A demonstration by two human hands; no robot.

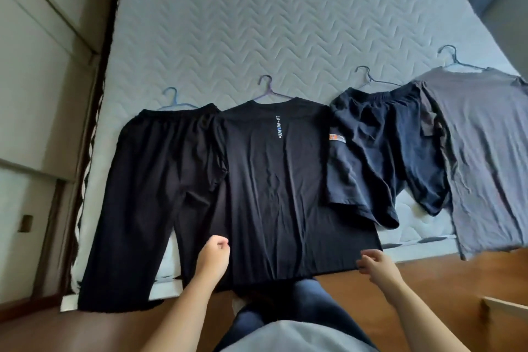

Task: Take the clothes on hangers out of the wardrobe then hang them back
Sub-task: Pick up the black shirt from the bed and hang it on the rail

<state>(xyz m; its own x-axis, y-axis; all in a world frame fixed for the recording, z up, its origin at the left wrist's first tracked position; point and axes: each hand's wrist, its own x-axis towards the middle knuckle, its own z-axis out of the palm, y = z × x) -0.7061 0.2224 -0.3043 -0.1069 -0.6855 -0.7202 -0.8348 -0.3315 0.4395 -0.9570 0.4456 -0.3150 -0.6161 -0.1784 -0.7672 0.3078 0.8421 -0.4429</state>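
We see four garments on hangers laid in a row along the near edge of the mattress (285, 23): black trousers (148, 194) toward the left corner, a black T-shirt (280, 180) beside them, navy shorts (380, 151) next, and a grey shirt (485, 151) at the right edge; all are out of the wardrobe, so we judge the hanging back is what remains. The risks lie in the overlaps; the shorts lie over the grey shirt's sleeve and touch the T-shirt, so lifting one hanger may drag its neighbour; hems hang over the near edge, and a pull from the hem, not the hook, could slide a garment off its hanger onto the floor (428, 288). Our left hand (214, 251) hovers over the T-shirt's lower left hem, curled into a loose fist, holding nothing we can see; our right hand (374, 263) hangs near its lower right corner, fingers half-curled and empty.
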